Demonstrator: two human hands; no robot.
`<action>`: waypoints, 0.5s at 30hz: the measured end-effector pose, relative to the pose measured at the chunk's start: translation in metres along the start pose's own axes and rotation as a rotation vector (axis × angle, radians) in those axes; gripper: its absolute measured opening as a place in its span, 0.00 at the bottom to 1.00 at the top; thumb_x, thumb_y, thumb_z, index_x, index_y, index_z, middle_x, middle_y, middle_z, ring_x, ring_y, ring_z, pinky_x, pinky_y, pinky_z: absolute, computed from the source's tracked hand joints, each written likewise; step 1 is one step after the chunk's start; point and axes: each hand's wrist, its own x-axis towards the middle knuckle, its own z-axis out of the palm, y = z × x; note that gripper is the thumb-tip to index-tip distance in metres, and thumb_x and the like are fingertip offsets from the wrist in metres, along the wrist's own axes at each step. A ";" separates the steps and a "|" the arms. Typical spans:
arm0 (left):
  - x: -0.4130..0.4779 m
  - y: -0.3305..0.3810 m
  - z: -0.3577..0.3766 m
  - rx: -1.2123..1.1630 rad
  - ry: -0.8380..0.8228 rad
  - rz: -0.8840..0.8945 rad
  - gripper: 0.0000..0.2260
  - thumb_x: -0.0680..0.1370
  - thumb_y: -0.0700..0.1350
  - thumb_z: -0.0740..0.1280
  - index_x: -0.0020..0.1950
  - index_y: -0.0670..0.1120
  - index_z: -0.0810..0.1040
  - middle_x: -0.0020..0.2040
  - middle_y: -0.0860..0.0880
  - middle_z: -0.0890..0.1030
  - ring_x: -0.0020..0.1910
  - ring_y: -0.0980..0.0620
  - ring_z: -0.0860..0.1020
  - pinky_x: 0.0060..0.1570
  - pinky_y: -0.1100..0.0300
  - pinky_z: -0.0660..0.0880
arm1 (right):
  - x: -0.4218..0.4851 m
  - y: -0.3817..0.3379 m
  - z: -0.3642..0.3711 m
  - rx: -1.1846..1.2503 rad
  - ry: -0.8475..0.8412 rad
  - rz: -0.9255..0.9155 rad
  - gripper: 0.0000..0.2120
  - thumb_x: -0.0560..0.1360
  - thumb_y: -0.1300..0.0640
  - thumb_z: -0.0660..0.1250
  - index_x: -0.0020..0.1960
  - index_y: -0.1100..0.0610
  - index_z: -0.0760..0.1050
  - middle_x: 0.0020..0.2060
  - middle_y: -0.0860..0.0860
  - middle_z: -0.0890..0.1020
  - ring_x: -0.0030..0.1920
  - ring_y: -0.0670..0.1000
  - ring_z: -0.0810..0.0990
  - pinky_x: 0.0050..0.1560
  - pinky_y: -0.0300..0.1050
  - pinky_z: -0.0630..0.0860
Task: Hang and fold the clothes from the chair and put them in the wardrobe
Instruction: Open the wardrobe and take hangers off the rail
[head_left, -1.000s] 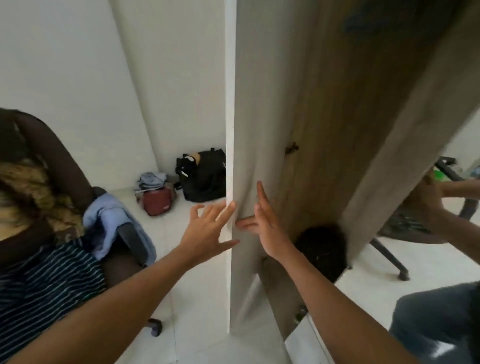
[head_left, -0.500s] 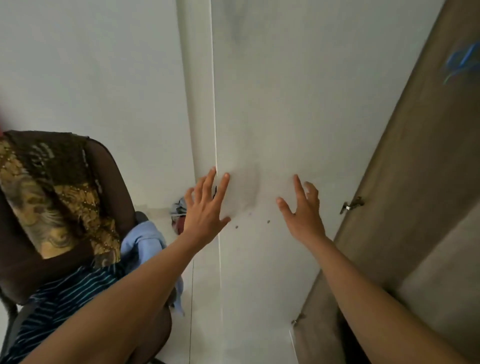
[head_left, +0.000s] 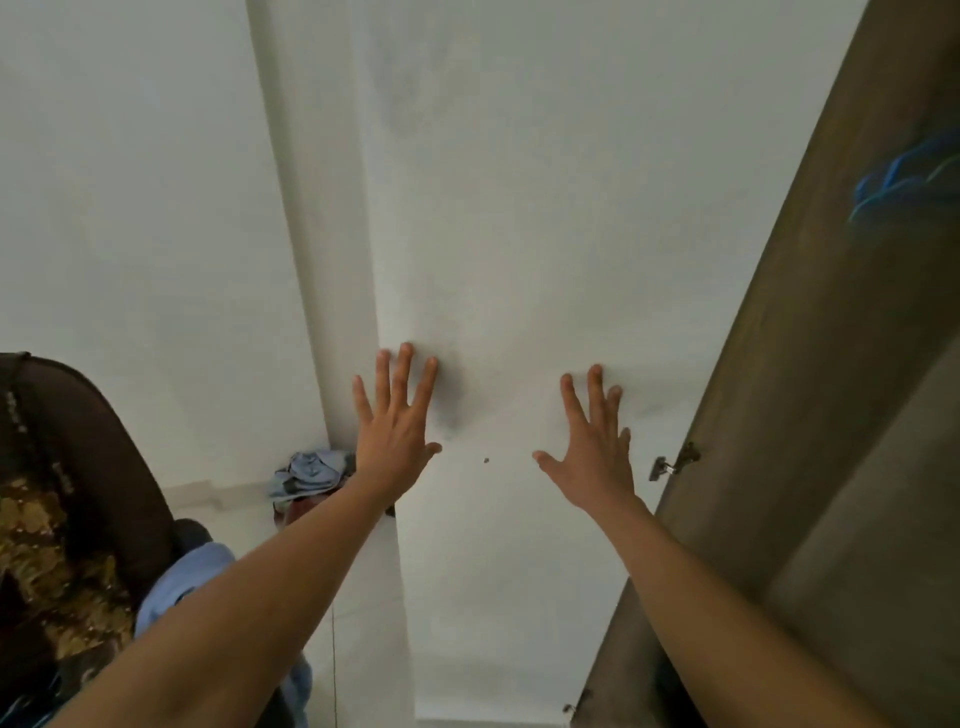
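Both hands flat on the white wardrobe door (head_left: 519, 234), which fills the centre of the frame top to bottom. Left hand (head_left: 396, 434) sits at centre, just right of the door's left edge, fingers spread and straight, tips pressed on the panel, gripping nothing. Right hand (head_left: 592, 447) is right of centre at about the same height, also splayed open, palm toward the panel, holding nothing. Small dark speck on the door between the two hands. Door surface is plain matte white, faint grey smudge beside the left hand.

Right side of frame: brown wood-grain wardrobe panel (head_left: 810, 364) running diagonally, with a small metal hinge (head_left: 675, 462) at its edge near the right hand and blue scribbles at upper right.

Lower left: chair (head_left: 104, 441) with dark backrest, draped with a brown-and-gold patterned garment (head_left: 47, 561); a light blue garment (head_left: 182, 577) lies on the seat edge, partly behind the left forearm. Bundle of blue-grey cloth (head_left: 311, 470) on the floor by the wall, left of the left wrist.
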 end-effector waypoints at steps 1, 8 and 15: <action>0.001 0.002 0.004 -0.021 0.012 0.002 0.60 0.63 0.58 0.81 0.82 0.50 0.44 0.82 0.42 0.39 0.79 0.37 0.37 0.72 0.28 0.51 | 0.000 0.000 0.001 -0.004 0.008 0.001 0.52 0.74 0.45 0.72 0.80 0.43 0.35 0.74 0.44 0.24 0.78 0.58 0.32 0.73 0.69 0.57; 0.005 0.038 0.004 -0.221 0.198 0.194 0.46 0.71 0.60 0.74 0.81 0.46 0.55 0.82 0.40 0.44 0.80 0.38 0.41 0.75 0.31 0.47 | -0.003 0.001 -0.004 -0.005 0.074 -0.039 0.47 0.75 0.45 0.71 0.81 0.43 0.41 0.77 0.43 0.30 0.80 0.57 0.38 0.70 0.61 0.69; 0.062 0.148 -0.079 -0.396 0.388 0.445 0.39 0.75 0.65 0.62 0.81 0.50 0.53 0.82 0.44 0.50 0.81 0.45 0.48 0.71 0.27 0.47 | -0.007 0.038 -0.092 0.073 0.167 -0.112 0.42 0.78 0.44 0.68 0.80 0.39 0.42 0.80 0.38 0.46 0.78 0.48 0.59 0.66 0.40 0.66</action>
